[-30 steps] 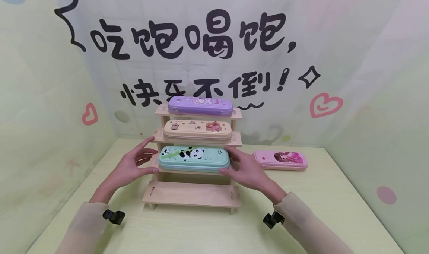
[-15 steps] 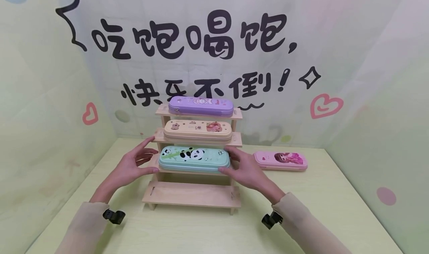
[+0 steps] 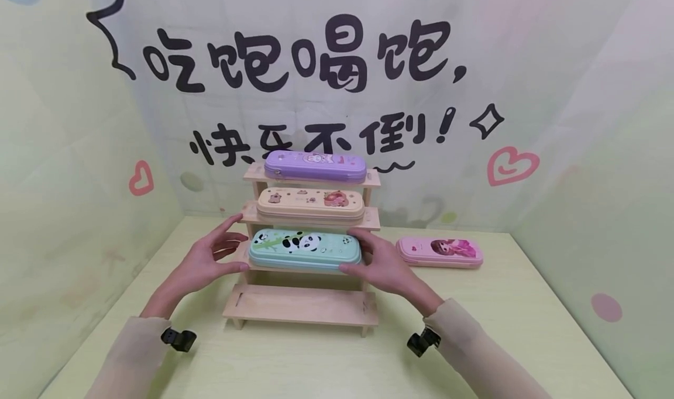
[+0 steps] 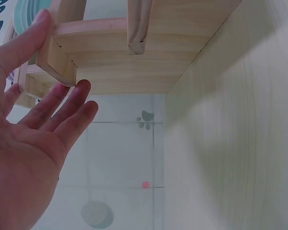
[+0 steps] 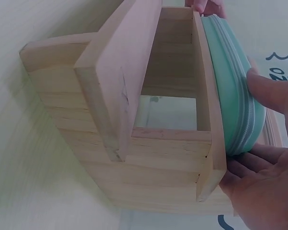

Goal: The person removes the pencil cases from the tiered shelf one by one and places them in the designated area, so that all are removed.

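Note:
A mint-green zippered pencil case (image 3: 305, 249) with panda pictures lies on the third shelf down of a wooden stepped stand (image 3: 302, 305). My right hand (image 3: 387, 264) holds its right end, thumb along the front edge and fingers at the end; the right wrist view shows the thumb (image 5: 268, 91) on the case's side. My left hand (image 3: 202, 264) is at the shelf's left end, thumb tip by the case's front left corner. In the left wrist view its fingers (image 4: 70, 112) are spread loosely beside the shelf end, gripping nothing visible.
A purple pencil case (image 3: 316, 167) lies on the top shelf, a cream one (image 3: 310, 206) on the second. To the right, a pink pencil case (image 3: 441, 253) lies on the table (image 3: 316, 364). Printed cloth walls (image 3: 595, 212) enclose the back and sides.
My right hand has shifted slightly left, its thumb farther along the front of the mint case. The left hand and the stand stay where they were.

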